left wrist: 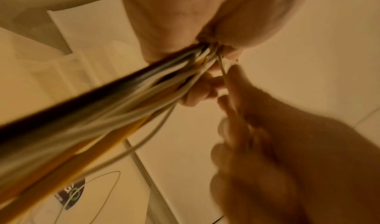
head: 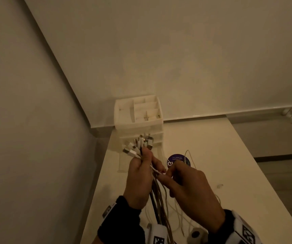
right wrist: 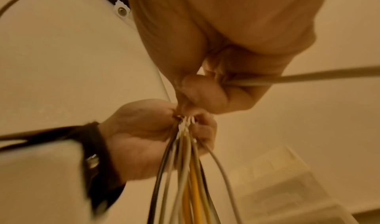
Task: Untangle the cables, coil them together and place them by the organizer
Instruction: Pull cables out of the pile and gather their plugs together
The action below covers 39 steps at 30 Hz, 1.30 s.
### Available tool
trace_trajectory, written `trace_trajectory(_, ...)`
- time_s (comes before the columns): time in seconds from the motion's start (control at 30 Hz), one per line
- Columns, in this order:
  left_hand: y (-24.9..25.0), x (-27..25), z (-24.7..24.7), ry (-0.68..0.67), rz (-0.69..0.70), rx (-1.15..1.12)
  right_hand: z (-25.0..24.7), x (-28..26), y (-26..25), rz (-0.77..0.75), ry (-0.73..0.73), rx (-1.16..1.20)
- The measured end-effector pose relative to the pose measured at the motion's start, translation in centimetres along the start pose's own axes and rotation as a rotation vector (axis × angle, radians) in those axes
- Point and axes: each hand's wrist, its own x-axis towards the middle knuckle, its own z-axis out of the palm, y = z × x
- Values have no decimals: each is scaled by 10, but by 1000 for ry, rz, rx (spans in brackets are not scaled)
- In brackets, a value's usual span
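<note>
Holding: we grip the cables (head: 156,194) as one bunch in our left hand (head: 140,180), raised above the table (head: 229,155) near its left edge.
Left hand: our fingers are curled tight round the bunch; the plugs (head: 139,144) fan out above the fist, toward the organizer (head: 139,112).
Right hand: our right hand (head: 191,189) sits just beside the left, touching it, thumb and fingertips pinching one white plug (head: 156,170) at the side of the bunch.
Right wrist view: our right hand (right wrist: 216,48) has a pale cable (right wrist: 308,77) running through its curled fingers and off to the right; below it the left hand (right wrist: 156,135) clamps black, white and yellow cables (right wrist: 189,170).
Left wrist view: the cables (left wrist: 123,97) leave our left hand (left wrist: 195,16) as a blurred streak; the right hand (left wrist: 277,138) is close by, its fingers bent round a thin strand.
Cables: below the fist they hang straight down toward the near edge; loose white loops (head: 178,213) lie on the table under our right hand.
Organizer: white, with open compartments on top, standing at the far left corner of the table against the wall.
Disc: a dark round disc (head: 174,159) lies on the table between the organizer and our right hand, partly hidden by our fingers.
Small bit: a tiny pale object (head: 219,186) lies on the table right of our hands; we cannot tell what it is.
</note>
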Motion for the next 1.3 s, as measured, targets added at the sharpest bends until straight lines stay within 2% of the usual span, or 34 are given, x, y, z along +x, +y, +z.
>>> trace_trajectory(0.17,20,11,-27,-1,3,-290,-1,-25,48,-65,-167,51)
trace_trajectory(0.27,38,18,-46,10,32,-339,-4,-37,85,-62,-150,51)
trace_trajectory(0.33,52,22,-61,36,93,-321,-10,-42,108,26,-108,79)
trace_trajectory(0.4,60,21,-71,35,141,-248,-17,-44,126,138,-75,112)
trace_trajectory(0.47,58,14,-73,16,167,-66,-21,-40,127,193,-74,131)
trace_trajectory(0.63,30,-6,-36,-92,212,495,-23,-14,82,186,-18,276)
trace_trajectory(0.73,13,-16,-6,-267,215,556,-25,0,53,122,-49,389)
trace_trajectory(0.8,1,-15,3,-284,205,536,-26,5,36,80,-90,459)
trace_trajectory(0.97,-1,-16,9,-175,272,527,-32,5,23,3,-117,512)
trace_trajectory(1.07,4,-13,-2,-38,268,505,-34,3,36,25,-117,492)
trace_trajectory(1.17,8,-3,-24,93,235,330,-32,0,62,68,-111,538)
trace_trajectory(1.3,24,3,-47,222,268,153,-25,-4,98,120,-86,504)
